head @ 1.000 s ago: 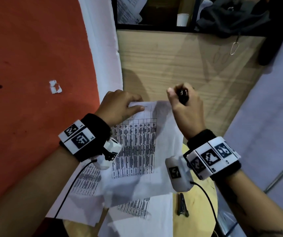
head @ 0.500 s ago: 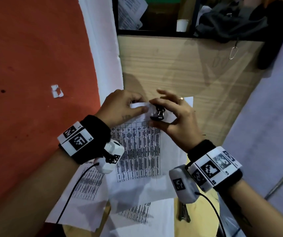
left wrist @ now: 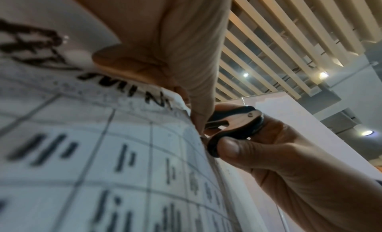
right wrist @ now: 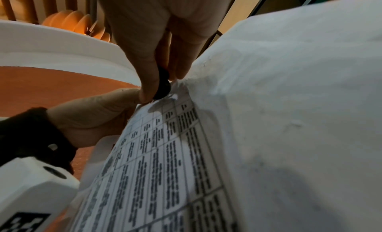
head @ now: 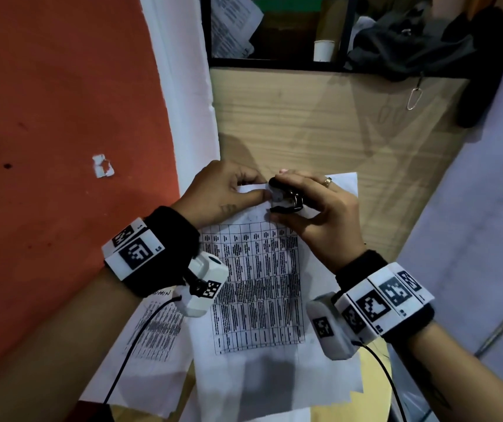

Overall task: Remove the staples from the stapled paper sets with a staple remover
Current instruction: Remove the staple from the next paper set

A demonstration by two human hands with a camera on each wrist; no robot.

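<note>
A stapled paper set (head: 256,284) printed with a dense table lies on the round table. My left hand (head: 226,193) pinches its top left corner between thumb and fingers. My right hand (head: 308,208) pinches a black and metal staple remover (head: 285,199) between thumb and index finger, its claws against that same corner. The left wrist view shows the staple remover (left wrist: 233,129) squeezed by the thumb below and a finger above, claws at the paper's edge (left wrist: 196,129). In the right wrist view only a black part of the remover (right wrist: 163,86) shows. The staple itself is hidden.
More printed sheets (head: 153,333) lie under and left of the set, over the yellow round table (head: 372,376). A wooden cabinet top (head: 320,117) lies beyond the hands. Red floor (head: 61,147) with a paper scrap (head: 102,166) lies left. A white cup (head: 323,50) and dark bag (head: 411,50) sit behind.
My right hand came down from above the table with the staple remover and moved left until its claws met the corner that my left hand holds.
</note>
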